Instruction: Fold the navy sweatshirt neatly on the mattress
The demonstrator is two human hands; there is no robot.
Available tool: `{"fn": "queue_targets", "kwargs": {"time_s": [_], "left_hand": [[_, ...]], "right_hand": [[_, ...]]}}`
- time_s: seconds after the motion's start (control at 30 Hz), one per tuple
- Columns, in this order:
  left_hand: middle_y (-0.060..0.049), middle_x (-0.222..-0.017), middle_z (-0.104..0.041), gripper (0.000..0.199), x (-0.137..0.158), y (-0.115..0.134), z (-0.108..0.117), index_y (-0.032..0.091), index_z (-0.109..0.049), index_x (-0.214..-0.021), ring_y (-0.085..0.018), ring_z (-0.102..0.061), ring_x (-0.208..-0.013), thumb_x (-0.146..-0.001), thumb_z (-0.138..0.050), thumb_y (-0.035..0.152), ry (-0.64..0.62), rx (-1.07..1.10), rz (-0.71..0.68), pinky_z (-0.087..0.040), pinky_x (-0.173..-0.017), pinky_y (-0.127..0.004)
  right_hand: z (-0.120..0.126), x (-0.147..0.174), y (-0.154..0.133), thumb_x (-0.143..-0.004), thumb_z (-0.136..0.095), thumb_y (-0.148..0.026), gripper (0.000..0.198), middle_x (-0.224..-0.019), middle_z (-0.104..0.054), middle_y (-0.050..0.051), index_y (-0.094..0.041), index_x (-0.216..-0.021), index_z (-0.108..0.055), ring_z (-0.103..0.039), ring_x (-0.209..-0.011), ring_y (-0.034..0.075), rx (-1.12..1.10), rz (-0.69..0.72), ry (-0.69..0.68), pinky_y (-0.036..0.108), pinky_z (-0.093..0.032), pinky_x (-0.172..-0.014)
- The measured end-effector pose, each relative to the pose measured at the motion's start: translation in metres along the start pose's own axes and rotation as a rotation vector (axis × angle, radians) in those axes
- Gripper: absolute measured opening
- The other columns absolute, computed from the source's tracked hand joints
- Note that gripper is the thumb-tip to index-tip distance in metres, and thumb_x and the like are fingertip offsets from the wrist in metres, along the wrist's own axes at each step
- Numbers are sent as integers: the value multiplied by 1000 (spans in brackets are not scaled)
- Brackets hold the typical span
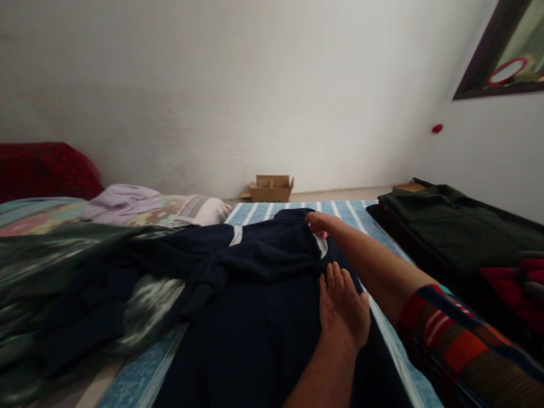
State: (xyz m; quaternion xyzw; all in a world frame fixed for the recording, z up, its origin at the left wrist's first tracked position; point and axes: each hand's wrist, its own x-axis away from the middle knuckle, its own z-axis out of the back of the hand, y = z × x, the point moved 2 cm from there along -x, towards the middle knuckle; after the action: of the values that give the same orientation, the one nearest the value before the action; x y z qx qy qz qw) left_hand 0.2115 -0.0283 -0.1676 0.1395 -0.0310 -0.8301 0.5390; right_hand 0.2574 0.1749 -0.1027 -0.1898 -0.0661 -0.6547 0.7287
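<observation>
A navy long-sleeved top (259, 317) with white bands on its sleeves lies spread in front of me, one sleeve folded across it towards the left. My left hand (343, 306) rests flat on its right side, fingers stretched out and close together. Farther up, by the shoulder near the collar, my right hand (318, 222) has its fingers closed on the fabric next to a white band. Under the top is a blue and white striped sheet (255, 213).
Dark folded clothes (450, 226) are piled at the right. A green patterned cloth (157, 300), a lilac cloth (123, 201) and a red bundle (46, 170) lie at the left. A cardboard box (272, 190) stands by the wall.
</observation>
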Motion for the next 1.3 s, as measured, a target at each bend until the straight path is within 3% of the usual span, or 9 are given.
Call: {"fn": "queue_targets", "kwargs": {"time_s": [0.13, 0.47, 0.67, 0.87, 1.1, 1.3], "left_hand": [[-20, -144, -32, 56, 0, 0, 0, 3, -39, -134, -28, -23, -136, -86, -40, 33, 13, 16, -1, -24, -109, -45], [-21, -145, -30, 59, 3, 1, -6, 11, -44, -131, -34, -17, -136, -84, -45, 47, 136, 78, 75, -23, -107, -52], [-18, -144, -33, 59, 2, 3, 2, 15, -45, -133, -37, -16, -136, -84, -43, 48, 36, 37, 121, -21, -106, -56], [-16, -145, -32, 60, -2, 3, 9, 16, -44, -135, -38, -16, -136, -85, -38, 50, -43, 38, 123, -19, -107, -56], [-16, -145, -32, 63, -6, 1, 4, 17, -44, -134, -37, -16, -136, -86, -33, 55, -44, 43, 126, -19, -107, -54], [-18, -145, -31, 64, -6, 0, 1, 17, -43, -135, -37, -15, -136, -86, -33, 56, -32, 14, 127, -18, -108, -53]], "right_hand": [[3, -8, 2, -89, -54, -32, 29, -110, -57, 7, -15, -112, -55, -59, -92, 18, 62, -16, 20, 37, -51, -77], [0, -1, 12, -89, -52, -34, 29, -111, -59, 8, -15, -110, -57, -58, -98, 20, 108, -50, 316, 40, -48, -82], [-14, 2, 15, -87, -46, -23, 28, -111, -63, 12, -18, -111, -60, -58, -104, 26, 67, -57, 438, 34, -46, -82], [-21, 10, 24, -90, -36, -22, 39, -117, -60, 9, -22, -127, -49, -55, -108, 24, 5, -65, 524, 31, -43, -85], [-47, 29, 28, -94, -30, -28, 38, -109, -59, 10, -16, -102, -65, -53, -104, 20, 24, 24, 535, 26, -38, -86], [-48, 33, 29, -95, -29, -31, 37, -110, -57, 10, -18, -109, -61, -51, -105, 21, 21, 64, 557, 30, -38, -86]]}}
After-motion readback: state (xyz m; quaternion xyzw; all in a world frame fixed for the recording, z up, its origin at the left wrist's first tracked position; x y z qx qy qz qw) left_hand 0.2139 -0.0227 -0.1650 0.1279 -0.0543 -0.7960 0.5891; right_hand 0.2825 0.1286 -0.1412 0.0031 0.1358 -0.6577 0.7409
